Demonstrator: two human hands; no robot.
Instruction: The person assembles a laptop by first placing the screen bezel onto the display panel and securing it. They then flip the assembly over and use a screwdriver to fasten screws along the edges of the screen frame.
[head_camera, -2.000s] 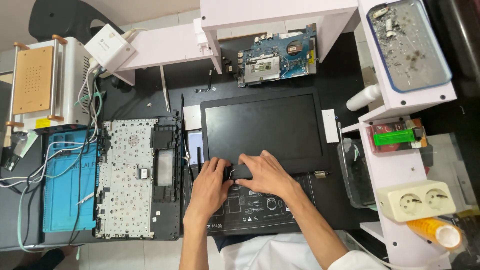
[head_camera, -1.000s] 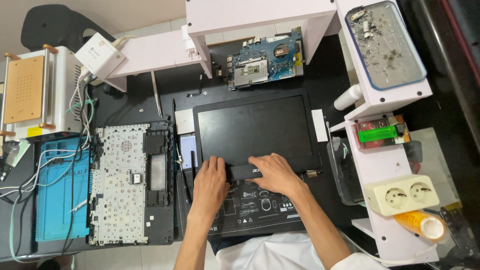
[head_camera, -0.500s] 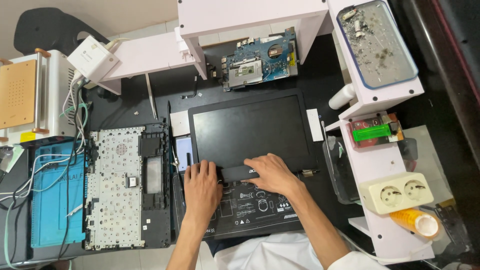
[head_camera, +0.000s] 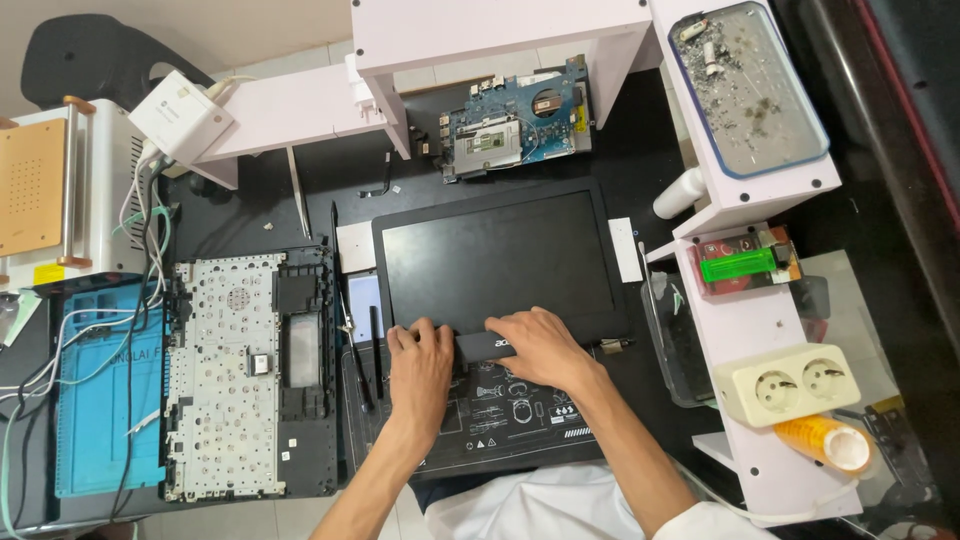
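Your left hand (head_camera: 420, 362) and right hand (head_camera: 540, 348) lay palm-down, side by side, fingers curled narrowly onto the near edge of the laptop screen panel (head_camera: 498, 262); whether they pinched the bezel or only pressed on it could not be told. The panel lay flat, extending from your hands toward 12 o'clock, its long axis running 9 to 3 o'clock; the right hand sat nearer its midline, the left near its lower-left corner. Its surface was smooth, dark and glossy inside a matte black plastic frame. Beneath your wrists lay a black work mat (head_camera: 500, 415) printed with pale diagrams. At 9 o'clock lay a laptop keyboard frame (head_camera: 250, 375), underside up, pale perforated metal set in black plastic, and beyond it a blue silicone mat (head_camera: 95, 400) crossed by loose wires. At 12 o'clock, past the panel, lay a blue circuit board (head_camera: 512, 120). At 3 o'clock stood a pale shelf unit (head_camera: 750, 210) carrying a green lighter (head_camera: 738, 266) and a cream double socket (head_camera: 797, 382).
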